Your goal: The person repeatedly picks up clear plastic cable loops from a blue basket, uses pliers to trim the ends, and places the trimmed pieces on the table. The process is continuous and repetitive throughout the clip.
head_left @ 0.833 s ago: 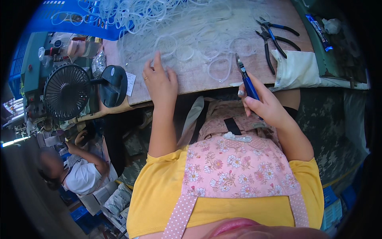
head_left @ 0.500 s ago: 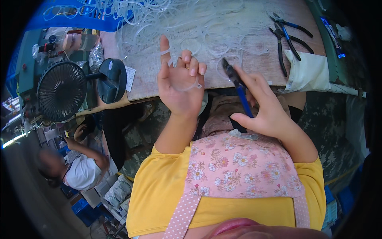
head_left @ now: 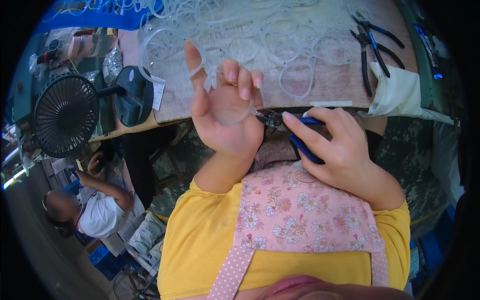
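We're in a small workshop, hand-assembly bench: worn wooden worktop [head_left: 330,85] strewn with clear tubing loops [head_left: 240,30], spare pliers [head_left: 372,47] at the edge, desk fan [head_left: 67,115] clamped on, blue crates [head_left: 107,260] on the floor, another worker [head_left: 95,210] seated nearby.

A single head-worn fisheye view was supplied, aimed steeply downward from close above the wearer's chest. The yellow shirt and floral apron [head_left: 300,220] were seen at six o'clock, while the wooden workbench [head_left: 330,82] was carried across twelve o'clock, its edges bent toward the rim. Both hands were framed near the centre, very close to the lens. A black desk fan [head_left: 65,115] was caught at nine o'clock, a seated person [head_left: 95,212] at eight. No second view was provided, so nothing was shared.
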The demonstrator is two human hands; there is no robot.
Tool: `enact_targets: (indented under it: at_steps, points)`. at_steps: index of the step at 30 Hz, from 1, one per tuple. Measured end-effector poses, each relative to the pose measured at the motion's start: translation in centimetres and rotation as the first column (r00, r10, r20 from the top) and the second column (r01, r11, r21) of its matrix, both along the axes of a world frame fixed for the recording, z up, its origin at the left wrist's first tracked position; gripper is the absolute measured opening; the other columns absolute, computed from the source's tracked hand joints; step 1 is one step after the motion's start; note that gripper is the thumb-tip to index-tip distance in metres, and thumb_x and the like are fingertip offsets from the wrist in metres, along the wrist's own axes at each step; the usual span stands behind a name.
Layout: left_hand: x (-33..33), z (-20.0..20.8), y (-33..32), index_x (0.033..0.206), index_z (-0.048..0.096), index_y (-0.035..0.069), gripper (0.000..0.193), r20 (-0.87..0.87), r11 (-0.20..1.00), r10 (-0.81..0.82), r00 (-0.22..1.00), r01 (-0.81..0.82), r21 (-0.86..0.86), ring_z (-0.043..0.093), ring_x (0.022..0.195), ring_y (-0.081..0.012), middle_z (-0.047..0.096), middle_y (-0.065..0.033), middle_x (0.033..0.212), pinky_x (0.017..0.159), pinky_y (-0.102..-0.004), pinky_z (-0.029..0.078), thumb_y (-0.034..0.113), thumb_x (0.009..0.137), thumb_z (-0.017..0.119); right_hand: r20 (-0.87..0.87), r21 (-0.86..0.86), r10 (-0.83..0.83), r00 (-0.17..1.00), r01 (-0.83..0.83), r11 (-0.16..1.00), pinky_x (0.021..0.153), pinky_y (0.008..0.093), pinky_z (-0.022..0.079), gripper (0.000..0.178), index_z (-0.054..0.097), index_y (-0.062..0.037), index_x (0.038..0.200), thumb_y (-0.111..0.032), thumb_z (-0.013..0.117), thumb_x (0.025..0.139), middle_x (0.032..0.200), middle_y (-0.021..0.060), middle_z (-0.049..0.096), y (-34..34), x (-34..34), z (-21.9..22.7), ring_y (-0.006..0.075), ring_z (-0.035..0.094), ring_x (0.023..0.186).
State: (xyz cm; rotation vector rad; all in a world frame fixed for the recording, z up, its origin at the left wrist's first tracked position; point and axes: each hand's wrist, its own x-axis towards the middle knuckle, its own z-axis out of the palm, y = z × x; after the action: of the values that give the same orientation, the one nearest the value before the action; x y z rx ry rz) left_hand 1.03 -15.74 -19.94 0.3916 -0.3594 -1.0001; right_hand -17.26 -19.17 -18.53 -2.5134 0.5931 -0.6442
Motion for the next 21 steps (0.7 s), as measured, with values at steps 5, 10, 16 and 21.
enact_targets:
  at_steps: [5, 10, 16, 21]
  points:
    - [-0.2, 0.3, 0.1, 0.144, 0.036, 0.022, 0.054, -0.023, 1.000, 0.003, 1.000, -0.004, -0.017, 0.043, 0.071, -0.0183, 0.043, -0.0092, 0.090, 0.081, -0.0354, 0.039, 0.029, 0.092, 0.049, -0.021, -0.004, 0.004, 1.000, -0.004, 1.000, 0.070, 0.0365, 0.045, 0.071, 0.059, -0.0155, 0.128, -0.010, 0.072, 0.058, 0.101, 0.0104, 0.052, 0.0, -0.1, 0.3, 0.0262, 0.052, 0.079]
    - [-0.4, 0.4, 0.2, 0.144, 0.036, 0.022, 0.053, -0.022, 1.000, 0.002, 1.000, -0.002, 0.001, 0.043, 0.071, -0.0177, 0.042, -0.0092, 0.090, 0.079, -0.0345, 0.039, 0.030, 0.093, 0.048, -0.033, 0.047, 0.013, 0.999, -0.011, 0.999, 0.069, 0.0360, 0.047, 0.067, 0.060, -0.0147, 0.126, -0.003, 0.073, 0.061, 0.101, 0.0111, 0.054, -0.1, -0.3, 0.7, 0.0272, 0.055, 0.080]
    - [0.2, 0.3, -0.1, 0.150, 0.025, 0.023, 0.058, -0.023, 0.992, -0.123, 0.992, 0.124, 0.038, 0.045, 0.072, -0.0159, 0.045, -0.0069, 0.092, 0.079, -0.0345, 0.044, 0.034, 0.094, 0.037, -0.046, -0.025, 0.011, 0.999, -0.012, 1.000, 0.068, 0.0349, 0.048, 0.069, 0.061, -0.0150, 0.125, 0.000, 0.071, 0.059, 0.098, 0.0111, 0.053, -0.2, -0.5, 0.3, 0.0267, 0.055, 0.079]
    - [1.1, 0.4, -0.5, 0.149, 0.026, 0.018, 0.057, -0.078, 0.939, -0.338, 0.938, 0.341, 0.034, 0.047, 0.074, -0.0167, 0.045, -0.0073, 0.092, 0.088, -0.0390, 0.042, 0.031, 0.094, 0.035, -0.089, -0.129, 0.068, 0.994, -0.079, 0.988, 0.065, 0.0341, 0.048, 0.070, 0.062, -0.0155, 0.125, 0.002, 0.071, 0.058, 0.096, 0.0112, 0.053, -1.4, -1.1, 0.1, 0.0262, 0.055, 0.077]
